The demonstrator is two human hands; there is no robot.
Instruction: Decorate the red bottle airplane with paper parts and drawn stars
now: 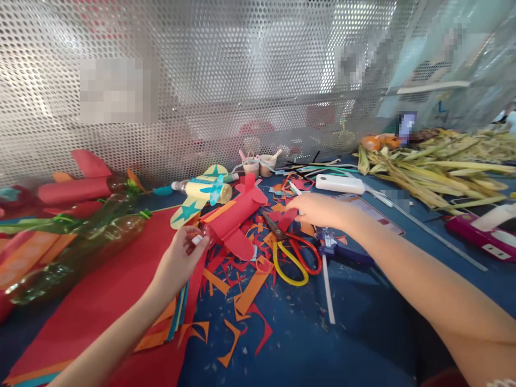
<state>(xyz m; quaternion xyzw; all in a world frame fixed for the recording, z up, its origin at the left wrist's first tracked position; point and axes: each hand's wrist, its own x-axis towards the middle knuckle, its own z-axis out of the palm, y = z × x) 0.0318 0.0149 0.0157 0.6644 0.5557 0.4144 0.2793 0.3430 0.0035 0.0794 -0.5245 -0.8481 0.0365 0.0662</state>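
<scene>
A plastic bottle wrapped in red paper, with paper wings and an orange stripe, forms a toy airplane (237, 215). My left hand (183, 250) is closed around its neck end, where a small white piece shows between the fingers. To the right, my right hand (310, 208) reaches over the scraps, fingers bent and pinched at a red paper piece (287, 220). Just below it lie scissors (291, 258) with one yellow and one red handle, blades partly apart. A dark blue glue gun (342, 248) with a white glue stick (328, 290) rests beside them, partly under my right forearm.
Orange and red paper scraps (250, 290) litter the blue table (322, 355). Red paper sheets (121, 301) and green bottles (92, 258) lie left. Behind are a yellow bottle plane (205, 191), small cups (266, 165) and a white power strip (339, 184). Dried husks (439, 169) lie right, before a perforated metal panel (242, 70).
</scene>
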